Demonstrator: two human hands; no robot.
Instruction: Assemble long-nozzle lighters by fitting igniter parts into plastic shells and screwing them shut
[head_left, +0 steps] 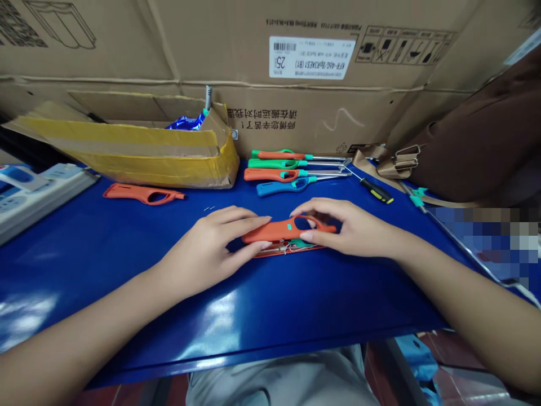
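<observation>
An orange lighter casing half (274, 230) is between my two hands, tilted over a second orange half (276, 252) that lies on the blue table. Wires and a turquoise trigger part (301, 243) show in the gap between the halves. My left hand (222, 237) pinches the rounded handle end with thumb and fingers. At the other end, my right hand (350, 228) grips the casing near its trigger opening, with some fingertips hidden behind it. A separate orange casing half (141, 194) lies at the left, beyond my left hand.
Several long-nosed lighters (279, 176) lie in a stack behind my hands, beside a black-and-yellow screwdriver (376, 192). A cardboard box with yellow tape (169, 163) stands back left, near a white power strip (46, 189). Two small pins (210, 208) lie on the table (270, 316). Large cardboard (203, 45) rises behind.
</observation>
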